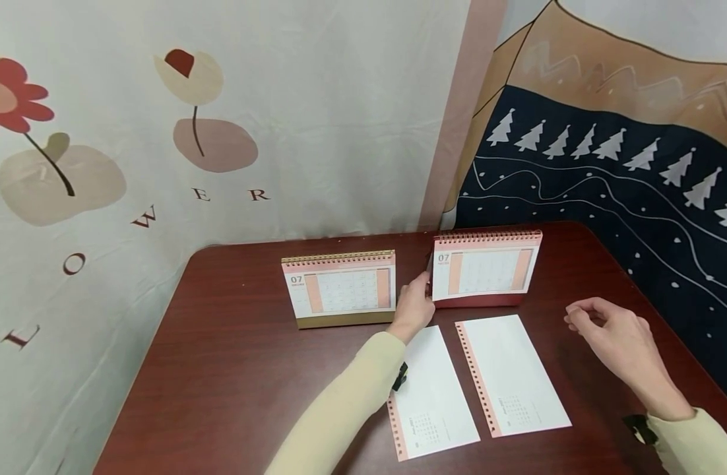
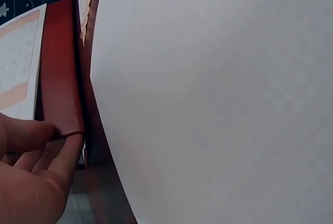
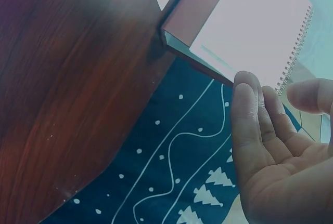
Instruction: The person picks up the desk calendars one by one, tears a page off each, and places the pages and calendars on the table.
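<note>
A desk calendar with a red base (image 1: 479, 301) stands upright at the back right of the table. At its left side my left hand (image 1: 412, 307) grips the edge; in the left wrist view the thumb lies on the front of the red base (image 2: 58, 73) with fingers behind it. My right hand (image 1: 621, 340) is held apart, to the right of this calendar, fingers loosely bent and holding nothing. In the right wrist view its fingers (image 3: 247, 115) appear in front of the calendar (image 3: 250, 26) without a visible grip.
Left of the red calendar stands a second desk calendar (image 1: 346, 293) with a gold base. Two loose punched sheets, a left one (image 1: 435, 389) partly behind my left forearm and a right one (image 1: 518, 376), lie on the brown table (image 1: 233, 369). Printed curtains (image 1: 340, 119) hang behind.
</note>
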Tool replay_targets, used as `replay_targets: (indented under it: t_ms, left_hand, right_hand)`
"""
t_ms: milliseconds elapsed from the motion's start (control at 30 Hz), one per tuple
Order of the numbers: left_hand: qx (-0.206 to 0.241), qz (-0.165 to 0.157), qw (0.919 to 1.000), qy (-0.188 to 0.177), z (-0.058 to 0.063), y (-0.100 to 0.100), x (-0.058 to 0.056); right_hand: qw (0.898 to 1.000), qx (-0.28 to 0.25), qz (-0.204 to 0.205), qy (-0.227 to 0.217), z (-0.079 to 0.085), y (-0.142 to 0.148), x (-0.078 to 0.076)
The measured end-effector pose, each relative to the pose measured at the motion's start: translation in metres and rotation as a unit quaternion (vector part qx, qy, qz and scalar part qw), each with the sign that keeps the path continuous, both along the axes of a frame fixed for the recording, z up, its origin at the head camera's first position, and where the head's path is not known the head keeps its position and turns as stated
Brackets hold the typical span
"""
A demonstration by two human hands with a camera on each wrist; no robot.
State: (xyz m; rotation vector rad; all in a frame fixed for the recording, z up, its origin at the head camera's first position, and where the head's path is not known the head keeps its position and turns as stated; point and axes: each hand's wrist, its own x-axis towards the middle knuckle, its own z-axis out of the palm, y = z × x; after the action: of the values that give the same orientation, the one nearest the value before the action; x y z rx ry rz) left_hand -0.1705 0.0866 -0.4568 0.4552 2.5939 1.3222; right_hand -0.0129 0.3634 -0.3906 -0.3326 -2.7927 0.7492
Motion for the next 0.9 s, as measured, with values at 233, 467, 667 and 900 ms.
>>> replay_targets:
  t_ms: [233, 467, 667, 900]
  left_hand:
    - [-0.011, -0.025, 0.9992, -0.027, 0.004, -0.001, -0.002]
    - [0.022, -0.021, 0.9977, -0.061, 0.008, -0.001, -0.001]
    - [0.040, -0.016, 0.9973, -0.059, 0.009, -0.002, 0.001]
    - [0.054, -0.012, 0.9972, -0.050, 0.018, -0.008, 0.012]
  right_hand:
    - [1.000, -0.009, 0.001, 0.007, 0.002, 0.000, -0.002]
    - [1.000, -0.019, 0.007, 0.019, 0.003, 0.000, -0.005]
    - [0.999, -0.020, 0.010, 0.023, 0.003, -0.002, -0.007]
    - [0.999, -0.022, 0.004, 0.024, 0.004, -0.002, -0.005]
